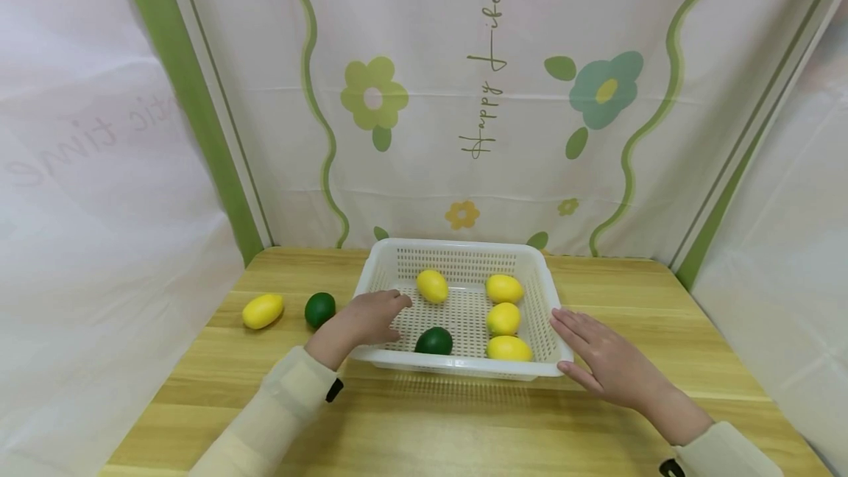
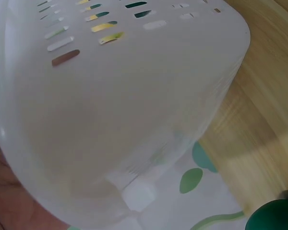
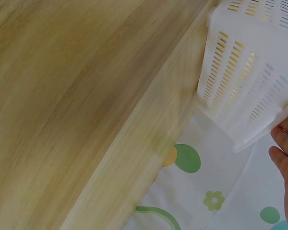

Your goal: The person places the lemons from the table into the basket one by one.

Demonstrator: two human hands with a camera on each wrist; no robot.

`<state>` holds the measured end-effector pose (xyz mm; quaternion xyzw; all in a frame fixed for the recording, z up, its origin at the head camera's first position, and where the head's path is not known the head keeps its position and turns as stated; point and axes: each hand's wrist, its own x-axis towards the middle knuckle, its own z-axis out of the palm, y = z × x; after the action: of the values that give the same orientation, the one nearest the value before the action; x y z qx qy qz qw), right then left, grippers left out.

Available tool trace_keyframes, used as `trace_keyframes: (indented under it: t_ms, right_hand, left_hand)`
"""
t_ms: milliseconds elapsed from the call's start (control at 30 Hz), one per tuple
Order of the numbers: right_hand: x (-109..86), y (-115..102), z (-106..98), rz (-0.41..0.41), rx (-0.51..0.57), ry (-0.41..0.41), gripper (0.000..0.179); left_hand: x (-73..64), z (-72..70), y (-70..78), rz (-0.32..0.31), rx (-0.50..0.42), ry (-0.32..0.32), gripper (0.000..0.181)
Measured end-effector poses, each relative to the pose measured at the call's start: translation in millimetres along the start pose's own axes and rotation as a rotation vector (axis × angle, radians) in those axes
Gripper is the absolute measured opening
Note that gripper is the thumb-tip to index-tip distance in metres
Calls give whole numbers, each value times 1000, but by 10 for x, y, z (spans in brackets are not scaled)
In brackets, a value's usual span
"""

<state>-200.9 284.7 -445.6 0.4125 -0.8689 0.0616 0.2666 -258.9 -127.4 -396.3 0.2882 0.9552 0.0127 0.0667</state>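
A white slotted plastic basket (image 1: pixel 457 370) sits on the table between the hands. In it lie several yellow lemons (image 1: pixel 503 319), three along the right side and one at the back left, and a dark green rounded fruit (image 1: pixel 434 341) at the front. My left hand (image 1: pixel 364 320) reaches over the left rim, fingers loosely bent above the basket's inside and holding no fruit. At the right rim rests my right hand (image 1: pixel 599 355), its fingers straight; the right wrist view has the fingertips (image 3: pixel 283 139) right at the basket's edge.
Left of the basket, another dark green fruit (image 1: pixel 320 310) lies close to my left wrist, with a lemon (image 1: pixel 263 311) farther left. The wooden table (image 1: pixel 464 433) ends at a flower-printed curtain (image 1: pixel 424 131) behind; pale cloth hangs on both sides.
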Motion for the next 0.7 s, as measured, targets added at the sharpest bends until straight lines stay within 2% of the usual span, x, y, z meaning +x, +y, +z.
trace_keyframes:
  t_ms: [333,700]
  right_hand:
    - [1,-2,-3,0,3,3,66]
    - [8,-2,-14,-3,4,6,66]
  left_hand:
    - [-96,-76,10,0,18,35,54]
    - [-218,-195,-4,31,41,93,53]
